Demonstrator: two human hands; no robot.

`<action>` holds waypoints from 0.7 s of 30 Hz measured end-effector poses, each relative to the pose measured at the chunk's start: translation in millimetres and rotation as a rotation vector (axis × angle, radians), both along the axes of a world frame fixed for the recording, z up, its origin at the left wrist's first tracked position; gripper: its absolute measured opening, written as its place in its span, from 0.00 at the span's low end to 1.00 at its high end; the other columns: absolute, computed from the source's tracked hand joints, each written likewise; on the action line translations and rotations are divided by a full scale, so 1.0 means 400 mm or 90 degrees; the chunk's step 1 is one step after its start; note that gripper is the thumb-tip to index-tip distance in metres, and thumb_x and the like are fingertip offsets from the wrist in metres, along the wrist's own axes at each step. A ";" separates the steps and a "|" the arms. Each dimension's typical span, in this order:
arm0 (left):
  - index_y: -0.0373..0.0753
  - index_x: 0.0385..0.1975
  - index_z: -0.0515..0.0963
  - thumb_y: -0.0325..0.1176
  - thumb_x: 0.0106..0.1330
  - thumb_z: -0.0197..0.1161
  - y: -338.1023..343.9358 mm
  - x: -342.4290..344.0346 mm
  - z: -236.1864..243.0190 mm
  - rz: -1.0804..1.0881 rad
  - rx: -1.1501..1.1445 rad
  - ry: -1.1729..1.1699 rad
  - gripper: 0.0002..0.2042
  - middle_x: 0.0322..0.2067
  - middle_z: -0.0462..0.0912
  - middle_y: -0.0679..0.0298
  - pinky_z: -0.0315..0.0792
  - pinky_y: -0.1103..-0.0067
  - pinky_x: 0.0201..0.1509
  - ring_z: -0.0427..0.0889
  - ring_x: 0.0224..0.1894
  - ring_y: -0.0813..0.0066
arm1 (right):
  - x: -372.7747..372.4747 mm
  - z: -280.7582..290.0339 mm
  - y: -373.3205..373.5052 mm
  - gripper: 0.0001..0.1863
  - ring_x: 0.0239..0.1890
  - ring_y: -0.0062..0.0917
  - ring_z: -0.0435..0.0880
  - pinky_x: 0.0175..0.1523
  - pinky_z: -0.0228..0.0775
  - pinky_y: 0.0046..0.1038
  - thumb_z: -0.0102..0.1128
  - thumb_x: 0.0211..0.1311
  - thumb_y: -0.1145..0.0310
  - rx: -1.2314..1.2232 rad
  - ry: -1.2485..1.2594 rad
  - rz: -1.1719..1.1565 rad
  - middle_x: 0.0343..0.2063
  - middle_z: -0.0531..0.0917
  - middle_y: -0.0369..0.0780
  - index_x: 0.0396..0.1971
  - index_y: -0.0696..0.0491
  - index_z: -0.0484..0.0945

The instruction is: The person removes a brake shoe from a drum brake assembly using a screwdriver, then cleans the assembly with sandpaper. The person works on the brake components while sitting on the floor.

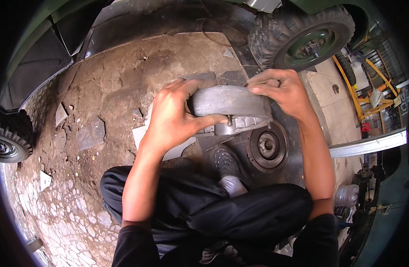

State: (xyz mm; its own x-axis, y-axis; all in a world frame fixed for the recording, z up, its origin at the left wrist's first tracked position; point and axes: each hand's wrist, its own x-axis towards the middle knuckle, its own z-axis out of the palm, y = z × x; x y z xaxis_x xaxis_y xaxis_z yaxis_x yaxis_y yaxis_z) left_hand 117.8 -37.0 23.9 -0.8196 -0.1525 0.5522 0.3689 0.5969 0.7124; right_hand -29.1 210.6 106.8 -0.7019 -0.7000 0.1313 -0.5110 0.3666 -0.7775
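Observation:
A curved grey cast-metal housing (pixel 229 100) is raised above my lap, with short studs along its lower side. My left hand (pixel 173 111) grips its left end, thumb lying along the lower edge against a stud (pixel 229 121). At the upper right rim, my right hand (pixel 280 91) has its fingers curled together; whatever is between the fingertips is too small to make out. Below and right of the housing, a round rusty metal disc (pixel 267 147) with a centre hub lies on the floor near my shoe (pixel 226 164).
A large green-rimmed wheel (pixel 313 42) stands at upper right, another tyre (pixel 15 140) at far left. Yellow metal frames (pixel 360 98), a silver beam (pixel 367 142) and a plastic bottle (pixel 346 196) are right. Broken tile pieces (pixel 92 133) lie on the dirty floor (pixel 106 75).

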 end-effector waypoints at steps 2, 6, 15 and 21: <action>0.37 0.54 0.88 0.46 0.43 0.91 0.003 -0.004 0.002 -0.004 0.017 -0.009 0.36 0.41 0.90 0.48 0.83 0.63 0.51 0.91 0.45 0.50 | 0.003 -0.018 0.017 0.15 0.37 0.18 0.90 0.46 0.81 0.25 0.82 0.60 0.63 0.011 -0.010 -0.045 0.34 0.94 0.44 0.43 0.57 0.94; 0.37 0.55 0.88 0.46 0.43 0.91 -0.001 -0.016 0.010 -0.016 0.036 -0.032 0.37 0.43 0.91 0.48 0.83 0.64 0.51 0.91 0.46 0.51 | 0.005 -0.013 -0.054 0.15 0.38 0.22 0.92 0.48 0.82 0.28 0.82 0.60 0.62 0.020 0.085 0.006 0.35 0.95 0.42 0.43 0.55 0.94; 0.36 0.55 0.88 0.46 0.45 0.91 -0.001 -0.007 0.011 -0.011 0.029 -0.010 0.36 0.45 0.92 0.48 0.84 0.65 0.52 0.92 0.46 0.53 | 0.058 -0.002 -0.019 0.10 0.37 0.27 0.93 0.45 0.83 0.30 0.82 0.58 0.68 -0.009 0.251 0.101 0.34 0.94 0.40 0.40 0.50 0.95; 0.35 0.55 0.88 0.46 0.46 0.91 0.000 -0.031 0.009 -0.015 0.019 -0.015 0.35 0.44 0.92 0.48 0.84 0.65 0.50 0.93 0.44 0.53 | 0.057 -0.038 0.079 0.09 0.36 0.27 0.92 0.42 0.82 0.28 0.82 0.57 0.71 -0.056 0.198 0.010 0.35 0.94 0.42 0.38 0.54 0.94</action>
State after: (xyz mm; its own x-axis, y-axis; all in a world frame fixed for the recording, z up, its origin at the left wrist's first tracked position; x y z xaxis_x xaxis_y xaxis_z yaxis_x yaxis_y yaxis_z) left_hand 105.4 -36.9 27.6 -0.8356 -0.1490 0.5288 0.3657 0.5673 0.7378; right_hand -6.3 242.1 91.7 -0.6084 -0.6866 0.3980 -0.7339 0.2960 -0.6114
